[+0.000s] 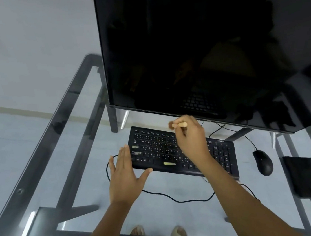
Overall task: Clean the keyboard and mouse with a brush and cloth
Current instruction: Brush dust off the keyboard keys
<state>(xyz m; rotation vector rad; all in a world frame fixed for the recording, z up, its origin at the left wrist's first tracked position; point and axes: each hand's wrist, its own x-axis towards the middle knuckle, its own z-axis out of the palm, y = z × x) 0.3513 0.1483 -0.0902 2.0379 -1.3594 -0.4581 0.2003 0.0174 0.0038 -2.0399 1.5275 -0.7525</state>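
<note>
Right hand (190, 137) grips brush (178, 125) over keyboard (182, 153), bristles pointing left

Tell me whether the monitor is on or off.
Off, or at least dark: the monitor screen is black and shows only dim reflections, including the keyboard.

A brush (178, 124) with a pale handle is gripped by the right hand (192, 139) above the far edge of a black keyboard (161, 151) set on a glass table (42, 165). The left hand (125, 177) is held flat, fingers straight, at the keyboard's 9 o'clock end. A black mouse (263, 162) and a dark cloth (304, 176) are seen at 3 o'clock, a dark monitor (201, 48) at 12.
</note>
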